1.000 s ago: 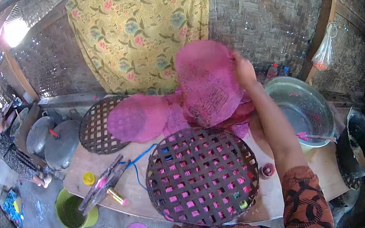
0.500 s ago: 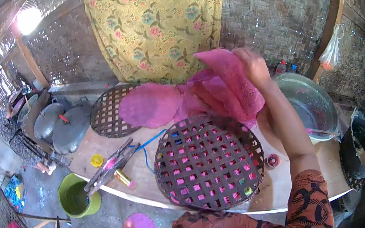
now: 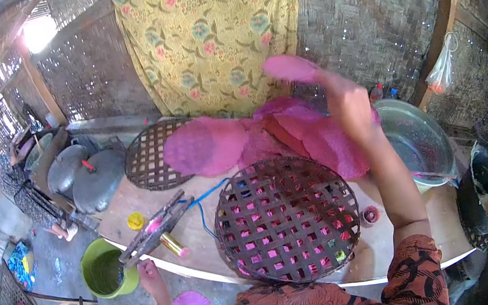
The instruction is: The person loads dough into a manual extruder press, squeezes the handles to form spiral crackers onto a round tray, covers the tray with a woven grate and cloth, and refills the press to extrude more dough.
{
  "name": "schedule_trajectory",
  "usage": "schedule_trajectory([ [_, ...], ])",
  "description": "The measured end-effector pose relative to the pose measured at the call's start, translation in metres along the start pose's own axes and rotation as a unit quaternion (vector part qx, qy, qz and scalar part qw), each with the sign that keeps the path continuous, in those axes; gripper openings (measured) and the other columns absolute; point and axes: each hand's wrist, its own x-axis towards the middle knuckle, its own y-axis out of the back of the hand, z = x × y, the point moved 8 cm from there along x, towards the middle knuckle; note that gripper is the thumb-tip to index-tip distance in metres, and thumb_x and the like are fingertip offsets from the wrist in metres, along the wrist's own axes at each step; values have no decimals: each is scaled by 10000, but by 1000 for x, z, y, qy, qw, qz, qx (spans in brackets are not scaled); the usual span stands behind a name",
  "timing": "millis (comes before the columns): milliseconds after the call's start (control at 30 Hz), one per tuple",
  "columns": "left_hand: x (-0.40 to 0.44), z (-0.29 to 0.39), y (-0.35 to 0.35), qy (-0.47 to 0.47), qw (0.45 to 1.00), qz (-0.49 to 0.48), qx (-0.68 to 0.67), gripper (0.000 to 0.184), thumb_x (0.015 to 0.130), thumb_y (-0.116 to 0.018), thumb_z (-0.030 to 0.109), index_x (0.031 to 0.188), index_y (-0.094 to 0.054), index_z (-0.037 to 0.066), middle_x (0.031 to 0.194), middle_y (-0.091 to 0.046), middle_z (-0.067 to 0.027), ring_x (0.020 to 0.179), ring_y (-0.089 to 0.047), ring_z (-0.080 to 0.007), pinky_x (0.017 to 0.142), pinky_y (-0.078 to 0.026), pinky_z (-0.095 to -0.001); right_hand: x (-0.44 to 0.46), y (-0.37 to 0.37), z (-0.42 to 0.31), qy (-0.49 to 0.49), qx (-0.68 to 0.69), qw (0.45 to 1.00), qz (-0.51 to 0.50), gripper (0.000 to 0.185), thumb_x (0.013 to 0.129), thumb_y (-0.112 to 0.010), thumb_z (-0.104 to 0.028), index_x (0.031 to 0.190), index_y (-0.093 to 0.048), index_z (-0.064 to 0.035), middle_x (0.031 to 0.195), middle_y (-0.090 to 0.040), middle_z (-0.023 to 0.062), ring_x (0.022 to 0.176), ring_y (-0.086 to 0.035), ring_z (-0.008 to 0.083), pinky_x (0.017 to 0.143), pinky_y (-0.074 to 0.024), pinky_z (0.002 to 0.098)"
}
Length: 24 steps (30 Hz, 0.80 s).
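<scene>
My right hand (image 3: pixel 350 109) is raised above the back of the table, closed on the edge of a thin pink sheet (image 3: pixel 291 69), which juts out to the left. Below it lies a pile of darker pink sheets (image 3: pixel 327 144). A flat pink disc (image 3: pixel 216 144) partly covers a round woven bamboo tray (image 3: pixel 150 159) at the back left. Nearest my body, another open-weave tray (image 3: pixel 288 216) shows pink through its gaps. My left hand (image 3: pixel 152 278) hangs by the table's front edge, fingers curled, with nothing visible in them.
Wooden tongs-like sticks (image 3: pixel 156 227), a gold tube (image 3: pixel 173 244) and a yellow lid (image 3: pixel 135 221) lie at the table's left. A green bucket (image 3: pixel 108 268) stands below. Right are a clear basin (image 3: pixel 415 142) and a dark bucket (image 3: pixel 485 188). A person (image 3: pixel 17 179) stands far left.
My right hand has risen slightly and moved right; the large pink sheet it lifted now lies back on the pile, while a smaller piece is held. My left hand has come up toward the table edge.
</scene>
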Motion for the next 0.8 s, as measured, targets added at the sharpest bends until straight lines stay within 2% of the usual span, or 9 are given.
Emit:
schedule_trajectory([
  [33,0,7,-5,7,1000,-1,-24,118,870,-585,116,934,-558,20,762,-566,-61,685,-524,-142,612,-433,-272,-8,1,-26,64,0,998,-13,360,725,-510,-7,1076,-568,-59,910,-645,150,747,-636,310,648,-518,406],
  [100,-2,18,-11,4,1000,-17,9,154,849,-614,123,945,-560,15,782,-570,-71,677,-529,-153,609,-437,-274,-38,-9,-61,55,6,990,-132,377,701,-535,-29,1077,-564,-30,876,-645,135,692,-619,291,629,-511,384],
  [233,4,17,-39,19,998,-53,-34,294,767,-715,181,954,-570,6,852,-574,-93,685,-540,-177,623,-453,-295,-100,-15,-129,102,83,961,-244,414,725,-536,-83,1138,-536,-45,943,-627,92,771,-613,239,667,-496,363],
  [267,3,55,-34,4,993,-52,107,356,720,-753,235,936,-580,10,889,-571,-104,733,-559,-210,662,-461,-331,-117,-16,-142,107,93,950,-280,413,737,-524,-97,1146,-531,-49,967,-623,91,794,-613,234,694,-491,361],
  [367,12,60,-46,-72,986,-58,136,386,696,-766,262,925,-584,10,873,-577,-116,791,-570,-251,702,-459,-359,-170,-16,-168,103,133,914,-368,403,753,-508,-119,1150,-530,-57,995,-620,93,822,-614,235,737,-479,362],
  [400,15,55,-48,-37,989,-63,130,404,688,-762,309,924,-597,27,877,-590,-123,824,-581,-289,724,-460,-390,-188,-19,-173,92,162,889,-419,395,758,-503,-127,1146,-535,-61,998,-621,96,828,-616,241,753,-474,365],
  [500,17,54,-57,25,977,-71,199,418,685,-752,368,919,-617,49,883,-602,-119,838,-585,-299,741,-458,-418,-218,-13,-176,26,200,888,-413,460,650,-605,-87,1108,-566,-61,939,-644,106,807,-619,263,738,-478,366],
  [667,18,63,-66,58,960,-79,264,483,691,-704,498,911,-641,72,887,-614,-120,858,-586,-313,763,-455,-439,-236,2,-172,-27,216,892,-396,449,647,-601,-69,1095,-575,-69,894,-647,114,803,-620,276,742,-475,372],
  [800,21,60,-74,114,941,-112,297,529,673,-691,539,916,-641,72,913,-632,-139,891,-596,-310,774,-462,-443,-241,3,-176,-57,251,875,-410,321,778,-593,-161,1089,-597,-82,905,-652,120,835,-620,285,776,-463,385],
])
